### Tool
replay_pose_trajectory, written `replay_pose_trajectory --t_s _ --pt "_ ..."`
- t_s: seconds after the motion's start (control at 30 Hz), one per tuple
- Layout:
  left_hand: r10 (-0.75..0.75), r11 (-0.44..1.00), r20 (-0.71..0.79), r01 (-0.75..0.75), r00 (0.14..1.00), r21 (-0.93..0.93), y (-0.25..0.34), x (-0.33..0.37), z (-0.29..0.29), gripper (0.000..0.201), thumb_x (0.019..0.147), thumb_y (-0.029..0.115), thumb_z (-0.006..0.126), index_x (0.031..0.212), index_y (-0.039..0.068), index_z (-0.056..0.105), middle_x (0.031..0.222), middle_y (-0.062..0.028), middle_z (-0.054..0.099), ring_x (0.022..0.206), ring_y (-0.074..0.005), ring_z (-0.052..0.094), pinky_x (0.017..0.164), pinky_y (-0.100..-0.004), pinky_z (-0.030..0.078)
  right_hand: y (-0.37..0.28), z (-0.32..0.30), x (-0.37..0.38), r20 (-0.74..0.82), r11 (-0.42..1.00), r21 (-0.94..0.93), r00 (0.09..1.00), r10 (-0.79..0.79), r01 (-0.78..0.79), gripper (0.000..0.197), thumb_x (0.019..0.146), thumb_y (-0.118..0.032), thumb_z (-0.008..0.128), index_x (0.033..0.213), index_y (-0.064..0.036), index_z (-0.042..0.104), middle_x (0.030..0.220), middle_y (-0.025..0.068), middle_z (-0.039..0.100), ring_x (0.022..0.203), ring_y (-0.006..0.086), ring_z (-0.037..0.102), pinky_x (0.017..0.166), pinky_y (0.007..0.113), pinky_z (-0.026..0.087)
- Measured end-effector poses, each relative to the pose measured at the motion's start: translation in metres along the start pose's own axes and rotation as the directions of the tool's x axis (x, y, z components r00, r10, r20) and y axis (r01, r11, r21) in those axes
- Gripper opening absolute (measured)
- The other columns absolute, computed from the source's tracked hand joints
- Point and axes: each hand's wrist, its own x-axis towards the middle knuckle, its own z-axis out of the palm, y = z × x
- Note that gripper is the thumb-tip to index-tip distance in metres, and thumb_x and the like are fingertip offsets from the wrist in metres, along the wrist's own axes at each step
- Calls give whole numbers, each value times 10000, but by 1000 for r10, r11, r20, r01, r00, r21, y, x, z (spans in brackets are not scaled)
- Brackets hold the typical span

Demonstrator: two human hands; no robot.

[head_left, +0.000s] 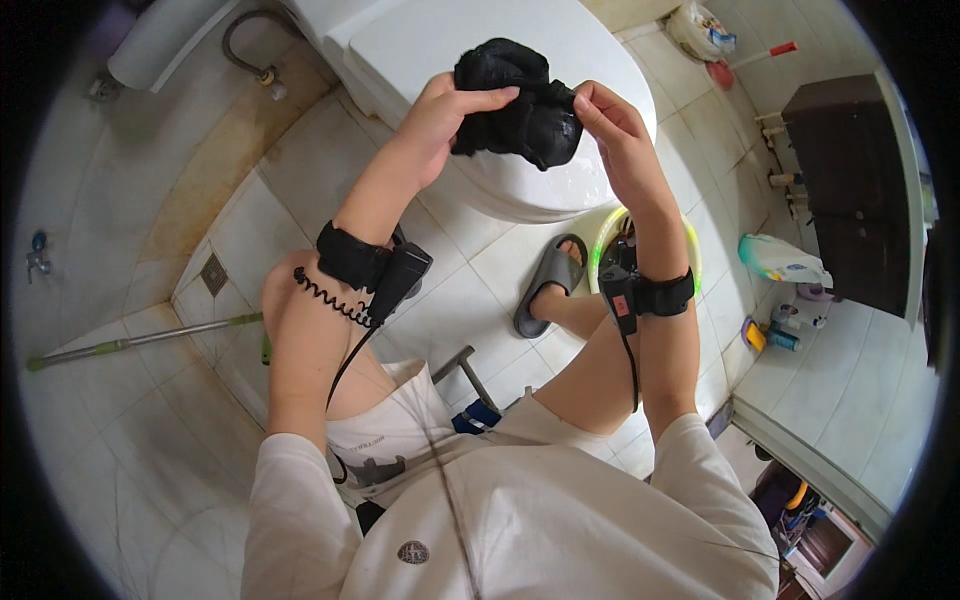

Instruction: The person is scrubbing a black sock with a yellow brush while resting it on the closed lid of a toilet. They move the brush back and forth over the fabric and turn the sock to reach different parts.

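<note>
A bunched piece of black cloth (518,105), shiny as if wet, is held up over the white toilet (420,50); its folds hide what garment it is. My left hand (440,122) grips its left side, thumb across the front and fingers behind. At its right edge my right hand (612,128) pinches a bit of the cloth between thumb and fingers. The toilet's lid is down. Beneath my right forearm stands a basin (692,245) with a yellow-green rim, with dark things in it partly hidden by the arm.
My slippered foot (552,285) rests on the tiles beside the basin. A green-and-grey pole (140,343) lies at the left. A dark cabinet (845,190) hangs at the right, near a plastic package (780,262) and several bottles. A hose (232,45) curves at the upper left.
</note>
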Motion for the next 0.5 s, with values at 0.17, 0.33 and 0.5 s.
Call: replay_pose_trajectory --t_s 0.17,0.33,0.5 --pt "-87 900 134 136 987 -415 -15 -6 4 283 812 184 555 1044 25 520 1001 -48 570 917 -149 540 821 -275 417 22 -4 5 -61 957 -290 998 9 -27 199 859 -195 511 788 -9 506 667 -16 473 635 54 409 574 208 360" --pt "8 993 -60 -15 998 -120 -17 4 -2 343 807 232 566 1085 45 492 1047 -35 533 968 -131 499 845 -281 373 18 16 -5 -290 882 -469 936 -200 43 270 780 -222 602 864 23 528 744 74 568 716 147 543 701 271 438" --pt "143 983 -30 -139 989 122 -11 1 3 350 743 316 634 970 71 527 927 6 528 892 -78 477 791 -215 346 20 19 -6 -231 766 -634 919 -321 108 280 743 -214 636 834 34 544 724 79 575 701 167 550 625 278 424"
